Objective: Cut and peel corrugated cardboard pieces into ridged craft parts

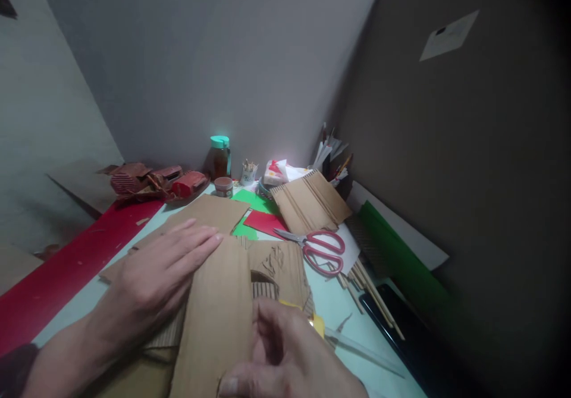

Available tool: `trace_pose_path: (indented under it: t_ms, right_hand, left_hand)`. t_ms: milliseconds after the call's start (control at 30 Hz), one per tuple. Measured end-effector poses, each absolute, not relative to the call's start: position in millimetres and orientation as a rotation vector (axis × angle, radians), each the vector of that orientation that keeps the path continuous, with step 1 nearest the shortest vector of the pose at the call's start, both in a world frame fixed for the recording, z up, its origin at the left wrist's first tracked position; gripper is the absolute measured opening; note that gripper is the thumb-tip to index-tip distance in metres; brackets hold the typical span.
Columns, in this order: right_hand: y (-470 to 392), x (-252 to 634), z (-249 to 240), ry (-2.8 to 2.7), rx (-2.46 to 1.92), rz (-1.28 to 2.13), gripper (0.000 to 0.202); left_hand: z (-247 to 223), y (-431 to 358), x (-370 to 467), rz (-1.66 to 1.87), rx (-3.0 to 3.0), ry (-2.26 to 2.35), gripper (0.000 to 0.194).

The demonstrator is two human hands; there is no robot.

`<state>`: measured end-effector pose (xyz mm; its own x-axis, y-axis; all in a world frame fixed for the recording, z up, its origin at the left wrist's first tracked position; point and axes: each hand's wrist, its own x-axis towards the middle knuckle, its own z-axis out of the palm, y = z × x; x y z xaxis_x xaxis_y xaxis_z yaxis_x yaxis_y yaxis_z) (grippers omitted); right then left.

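From my remote view, a grey wall (214, 59) rises behind the pale surface (328, 294). The long cardboard strip (218, 320) runs lengthwise in front of me, over other cardboard pieces. My left hand (151, 285) lies on its left side, grip open, fingers extended and fingertips over the strip's upper left edge. My right hand (298, 350) is at the lower right: thumb on the strip, bent forefinger by its right edge, the two apart; I cannot tell whether the hidden fingers clamp it. Beyond, a ribbed cardboard panel (312, 204) lies tilted near the red-handled scissors (304, 238), which are right of the strip, blades pointing left. Thin wooden sticks (375, 294) lie farther right. A jug with a turquoise lid (220, 163) stands upright at the back, just beside a smaller jar (223, 187). Something yellow (317, 325) shows partly behind my right hand.
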<state>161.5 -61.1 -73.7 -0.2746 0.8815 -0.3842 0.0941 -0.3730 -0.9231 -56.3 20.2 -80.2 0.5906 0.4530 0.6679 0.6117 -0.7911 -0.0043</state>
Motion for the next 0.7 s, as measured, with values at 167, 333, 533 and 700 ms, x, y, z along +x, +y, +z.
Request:
trace_pose_path:
  t_ms: [167,333,533,700]
  right_hand:
    - [-58.9,155.1,-78.5,-1.139,-1.287,1.770,0.055]
    - [-60.1,157.1,-86.2,-1.133,-1.171,1.844,0.055]
    - [-60.8,158.3,-89.8,-1.114,-1.109,1.877,0.053]
    - [-62.8,157.5,-80.7,-1.095,-1.116,1.880,0.047]
  left_hand:
    - [-91.7,30.9,-57.7,-0.938,-2.569,-0.808,0.066]
    - [-90.9,27.9,-59.7,-0.931,-2.574,-0.782,0.062]
    - [-86.6,23.8,-57.8,-0.910,-2.598,-0.717,0.050]
    - [-77.4,19.1,-53.6,-0.867,-2.602,-0.667,0.053]
